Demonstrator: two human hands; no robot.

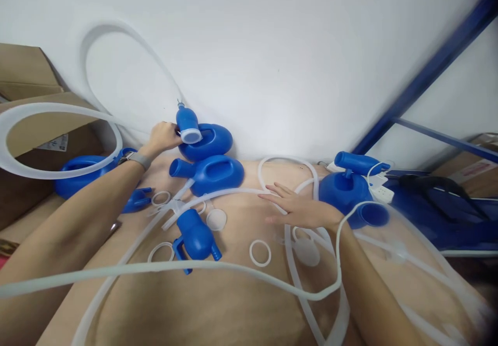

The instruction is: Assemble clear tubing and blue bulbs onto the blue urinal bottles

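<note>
My left hand is closed at the side of a blue urinal cup, whose wide mouth carries a translucent white cap. A long clear tube runs from the cup's narrow end and loops against the wall. Just behind and below that cup lies a blue urinal bottle, with a second blue bottle in front of it. My right hand is stretched out, palm down, over clear tubing and beside white parts; nothing is in its fingers. Another blue cup rests on the table between my arms.
White rings and a round white disc lie on the brown table. Another blue bottle stands right, near a power strip. A white cable crosses the foreground. Left stands a cardboard box; right, a blue metal frame.
</note>
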